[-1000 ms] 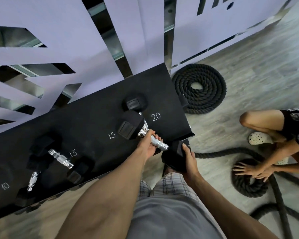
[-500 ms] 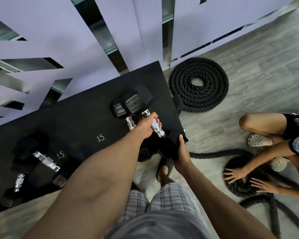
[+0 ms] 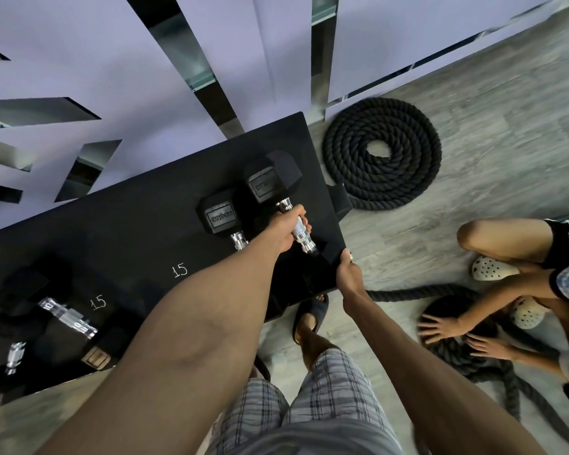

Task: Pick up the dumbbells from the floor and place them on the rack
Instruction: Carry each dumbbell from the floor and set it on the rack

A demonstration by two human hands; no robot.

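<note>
At the right end of the rack (image 3: pixel 112 231), my left hand (image 3: pixel 288 228) grips the dumbbell (image 3: pixel 270 182) handle, right hand (image 3: pixel 348 275) cups its near head; now slid beside its twin (image 3: pixel 220 218), nearly seated, I judge.

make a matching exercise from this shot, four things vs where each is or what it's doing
1 left hand
2 right hand
3 coiled rope
4 second dumbbell

a on the floor beside the rack
b grips the handle of the held dumbbell
c lies on the rack, left of the held dumbbell
d at the rack's near right corner

Pairs: 1-b, 2-d, 3-a, 4-c
</note>
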